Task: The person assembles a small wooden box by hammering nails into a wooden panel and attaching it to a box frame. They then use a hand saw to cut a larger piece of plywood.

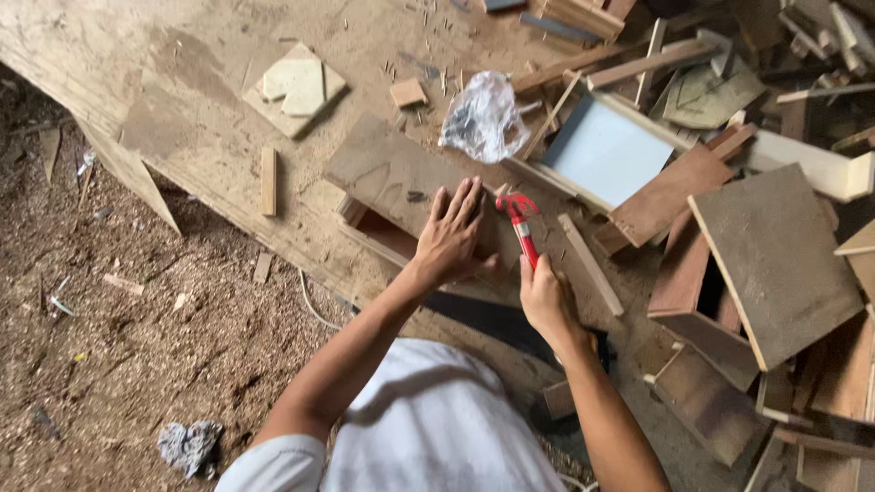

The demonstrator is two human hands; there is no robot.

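Looks like the nailing or prying stage on a small wooden box (401, 196) lying on the dusty worktop (210, 91). Left hand (449, 239) lies flat on the box panel, fingers spread, pinning it down. Right hand (545, 296) has its fingers wrapped tight round a red hammer (519, 223), head right at the panel's edge. Next move probably needs the panel held dead steady.

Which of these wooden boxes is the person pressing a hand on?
The brown box at the middle, under the flat left hand. The right hand holds a red hammer at its edge; the other boxes lie untouched to the right.
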